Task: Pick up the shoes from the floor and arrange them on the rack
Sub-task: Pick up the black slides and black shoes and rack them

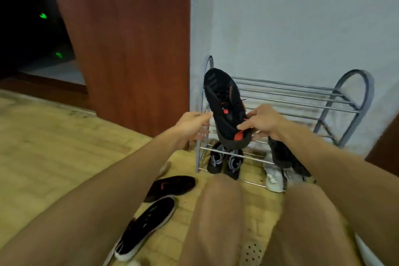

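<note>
A black shoe with red accents is held upright, toe up, in front of the left end of the grey metal rack. My right hand grips it near the heel. My left hand is beside it with fingers apart, the thumb tip touching the shoe's side. Another dark shoe sits just below my right wrist; whether my hand holds it I cannot tell. On the floor at my left lie a black shoe with a red mark and a black shoe with a white sole.
A black and grey pair and a white pair sit at the rack's bottom tier. My bare knees fill the foreground. A brown wooden door stands left of the rack, against a pale wall.
</note>
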The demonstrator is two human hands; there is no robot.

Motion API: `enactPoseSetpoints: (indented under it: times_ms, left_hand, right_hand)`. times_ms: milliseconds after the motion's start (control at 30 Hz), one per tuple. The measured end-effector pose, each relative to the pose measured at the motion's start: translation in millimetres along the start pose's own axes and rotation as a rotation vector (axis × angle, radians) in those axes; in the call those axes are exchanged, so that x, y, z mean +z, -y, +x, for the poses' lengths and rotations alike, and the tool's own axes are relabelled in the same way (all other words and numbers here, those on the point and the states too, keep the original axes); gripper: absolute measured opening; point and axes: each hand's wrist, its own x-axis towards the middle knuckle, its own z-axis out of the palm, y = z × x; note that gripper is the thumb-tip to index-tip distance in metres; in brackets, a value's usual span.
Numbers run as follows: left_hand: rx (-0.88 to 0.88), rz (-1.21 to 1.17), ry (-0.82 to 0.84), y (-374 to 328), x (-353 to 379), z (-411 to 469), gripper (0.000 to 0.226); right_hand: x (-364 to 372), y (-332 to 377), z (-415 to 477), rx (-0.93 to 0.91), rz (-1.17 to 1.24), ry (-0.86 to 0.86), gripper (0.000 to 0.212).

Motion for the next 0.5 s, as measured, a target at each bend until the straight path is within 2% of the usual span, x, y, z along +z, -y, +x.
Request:
enactPoseSetpoints:
  times_ms: [133,333,400,500]
  left_hand:
    - [-0.148,0.042,-0.124,59,-67,14,0.028]
    - [-0.337,0.117,-0.222,151,-120,44,0.025]
    - [-0.408,0.223,-0.190,183,-123,61,0.019]
    - [-0.449,0.348,-0.056,225,-126,86,0.010]
  right_hand:
    - [59,-7,42,0.073,-0.010,0.044,0.026]
    - [140,-29,105,0.210,0.049,0.156,0.031]
    - [165,-40,121,0.264,0.058,0.188,0.033]
    - [202,-66,140,0.358,0.101,0.223,0.038]
